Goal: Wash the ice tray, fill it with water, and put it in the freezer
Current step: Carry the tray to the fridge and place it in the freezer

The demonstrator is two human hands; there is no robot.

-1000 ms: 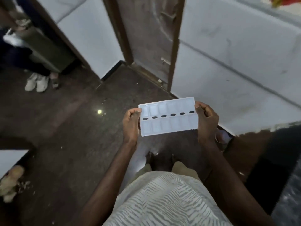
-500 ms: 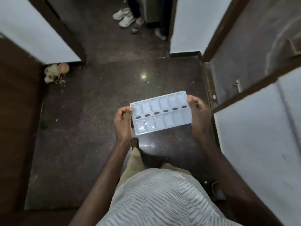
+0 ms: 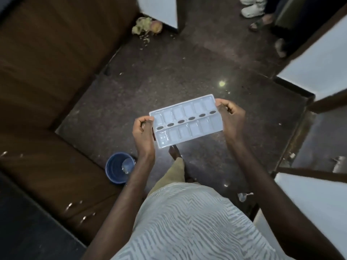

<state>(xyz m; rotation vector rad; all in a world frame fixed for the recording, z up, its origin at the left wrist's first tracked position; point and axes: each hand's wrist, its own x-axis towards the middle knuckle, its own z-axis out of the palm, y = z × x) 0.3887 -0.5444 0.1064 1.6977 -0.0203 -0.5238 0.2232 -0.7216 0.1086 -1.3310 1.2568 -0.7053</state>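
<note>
A white plastic ice tray (image 3: 187,120) with two rows of compartments and a line of oval holes down its middle is held level in front of me, above the dark floor. Water glints in its compartments. My left hand (image 3: 143,131) grips its left short end and my right hand (image 3: 231,115) grips its right short end. No freezer can be made out in this view.
Brown wooden cabinets (image 3: 48,76) stand on the left. A blue bucket (image 3: 117,168) sits on the floor by my left forearm. White walls and a door frame (image 3: 317,102) close the right side. Vegetable scraps (image 3: 148,27) and another person's feet (image 3: 261,23) are ahead.
The view has swung left: the white wall and door slid off to the right, and the cabinets and blue bucket came into view. Both hands keep the tray level.
</note>
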